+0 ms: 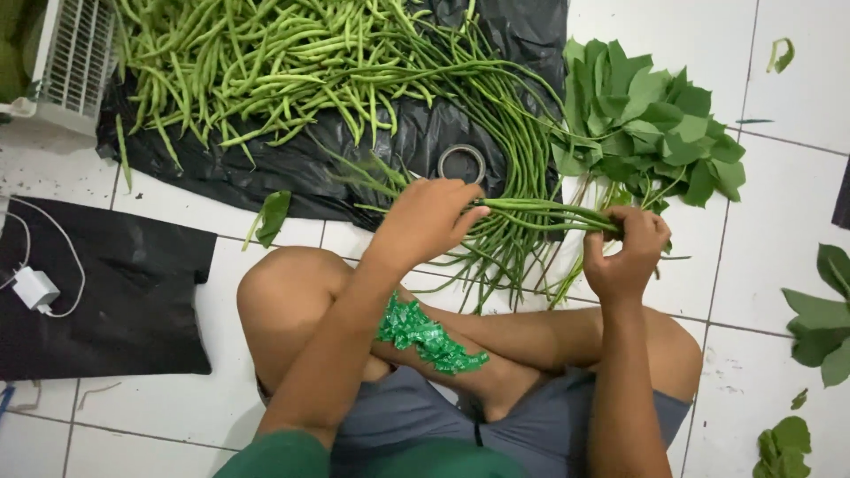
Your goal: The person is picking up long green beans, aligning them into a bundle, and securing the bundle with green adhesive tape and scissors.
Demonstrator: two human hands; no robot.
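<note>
While both hands work at mid-frame, the left hand [429, 217] is closed around a small bunch of long beans [531, 215], fingers curled over the pods and thumb extended along them toward the right. The right hand [626, 250], right of centre, is also closed, its fingertips pinching the far end of the same bunch where the pods meet a bundle of leafy greens [651, 128]. The bunch runs nearly level between the two hands, clear of the floor.

Further long beans fan out below and behind the held bunch, arcing from the upper middle of the frame down toward the person's knees. A large heap of shorter green beans [266, 62] occupies the upper left, lying on a black plastic sheet [292, 168]. A roll of tape [461, 163] lies flat on that sheet just above the left hand. The leafy greens lie on the white tiled floor [797, 106] at upper right, stems pointing down toward the right hand.

A strip of green ties [425, 335] rests on the person's crossed legs below the left forearm. A second black sheet [115, 292] covers the floor at left, with a white charger [35, 289] and its cable at its left edge. Loose leaves [819, 327] lie along the right edge of the frame. A white slatted crate [75, 57] sits at the upper left corner.
</note>
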